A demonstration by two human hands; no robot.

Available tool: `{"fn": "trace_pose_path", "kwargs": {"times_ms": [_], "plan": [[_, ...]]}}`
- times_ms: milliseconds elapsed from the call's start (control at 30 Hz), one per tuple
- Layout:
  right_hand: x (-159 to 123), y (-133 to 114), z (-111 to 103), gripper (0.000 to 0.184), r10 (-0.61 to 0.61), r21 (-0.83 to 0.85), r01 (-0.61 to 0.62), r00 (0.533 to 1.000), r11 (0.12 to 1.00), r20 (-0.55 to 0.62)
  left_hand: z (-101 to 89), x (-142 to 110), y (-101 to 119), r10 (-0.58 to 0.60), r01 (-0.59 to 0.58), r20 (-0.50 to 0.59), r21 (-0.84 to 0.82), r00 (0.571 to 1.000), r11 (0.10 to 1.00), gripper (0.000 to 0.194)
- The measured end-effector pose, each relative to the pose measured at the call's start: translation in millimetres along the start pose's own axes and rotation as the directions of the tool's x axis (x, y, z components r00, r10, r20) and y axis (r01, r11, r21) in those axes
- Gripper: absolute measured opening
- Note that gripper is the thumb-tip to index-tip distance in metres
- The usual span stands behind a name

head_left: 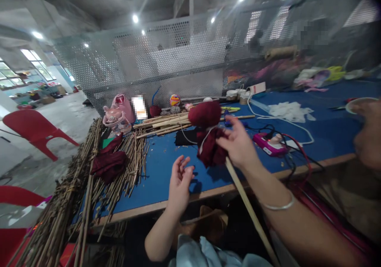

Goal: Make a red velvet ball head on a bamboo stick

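My right hand (pixel 238 142) is closed on dark red cloth (pixel 210 149) gathered near the top of a pale wooden stick (pixel 247 203). A rounded, stuffed-looking dark red head (pixel 204 114) stands above the gathered part. White string (pixel 205 138) crosses the gathered cloth; its far end is unclear. The stick slants down past my right forearm. My left hand (pixel 181 179) hovers left of the bundle over the table edge, fingers apart and slightly curled, holding nothing. Beyond it, a piece of dark red cloth (pixel 110 163) lies on thin twigs (pixel 135 167).
Long twig bundles (pixel 65 195) lean along the left side of the blue table (pixel 160 167). A purple power strip (pixel 270 144) with cables sits right. Peeled sticks (pixel 166 122) lie behind, before a perforated metal screen (pixel 166 56). Another person's blurred hand (pixel 369 128) is at far right.
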State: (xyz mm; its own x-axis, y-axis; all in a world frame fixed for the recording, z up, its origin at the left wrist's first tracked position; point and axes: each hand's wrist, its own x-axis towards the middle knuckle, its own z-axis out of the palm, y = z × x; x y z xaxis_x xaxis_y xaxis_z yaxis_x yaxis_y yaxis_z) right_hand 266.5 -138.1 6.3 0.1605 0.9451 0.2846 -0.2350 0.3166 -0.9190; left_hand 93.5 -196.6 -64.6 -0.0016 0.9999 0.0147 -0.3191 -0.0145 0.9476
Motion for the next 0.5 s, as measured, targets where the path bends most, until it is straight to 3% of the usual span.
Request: {"fn": "trace_pose_path", "kwargs": {"times_ms": [67, 133, 167, 233, 333, 367, 433, 500], "plan": [[28.7, -45.9, -3.9, 0.074, -0.261, -0.041, 0.258, 0.961, 0.965, -0.09, 3.5, -4.4, 3.7, 0.013, -0.019, 0.086, 0.066, 0.996, 0.998, 0.045], [51.0, -88.1, -4.1, 0.068, -0.496, -0.069, 0.492, 0.849, 0.868, -0.184, 1.5, -2.2, 15.1, 0.085, -0.103, 0.122, 0.153, 0.989, 0.983, 0.042], [56.9, -102.7, -1.4, 0.062, -0.56, -0.064, 0.562, 0.795, 0.825, -0.235, -1.2, 1.7, 23.8, 0.15, -0.169, 0.114, 0.19, 0.982, 0.967, 0.044], [56.1, -110.9, 10.5, 0.054, -0.558, -0.035, 0.574, 0.779, 0.818, -0.286, -7.5, 14.1, 46.4, 0.323, -0.325, 0.046, 0.243, 0.945, 0.914, 0.051], [30.0, -69.4, 38.6, 0.054, -0.372, 0.036, 0.396, 0.887, 0.917, -0.274, -13.4, 37.0, 82.6, 0.535, -0.488, -0.09, 0.306, 0.84, 0.817, 0.047], [18.6, -47.1, 48.2, 0.056, -0.299, 0.067, 0.324, 0.921, 0.944, -0.249, -13.2, 43.8, 91.6, 0.56, -0.499, -0.075, 0.367, 0.825, 0.785, 0.042], [-1.7, -4.3, 64.9, 0.058, -0.182, 0.146, 0.222, 0.952, 0.964, -0.247, -10.2, 55.1, 100.4, 0.483, -0.451, 0.065, 0.484, 0.873, 0.75, 0.039], [-13.6, 23.8, 77.7, 0.058, -0.121, 0.197, 0.183, 0.95, 0.963, -0.289, -5.3, 63.6, 97.4, 0.286, -0.359, 0.217, 0.537, 0.933, 0.764, 0.047]]}}
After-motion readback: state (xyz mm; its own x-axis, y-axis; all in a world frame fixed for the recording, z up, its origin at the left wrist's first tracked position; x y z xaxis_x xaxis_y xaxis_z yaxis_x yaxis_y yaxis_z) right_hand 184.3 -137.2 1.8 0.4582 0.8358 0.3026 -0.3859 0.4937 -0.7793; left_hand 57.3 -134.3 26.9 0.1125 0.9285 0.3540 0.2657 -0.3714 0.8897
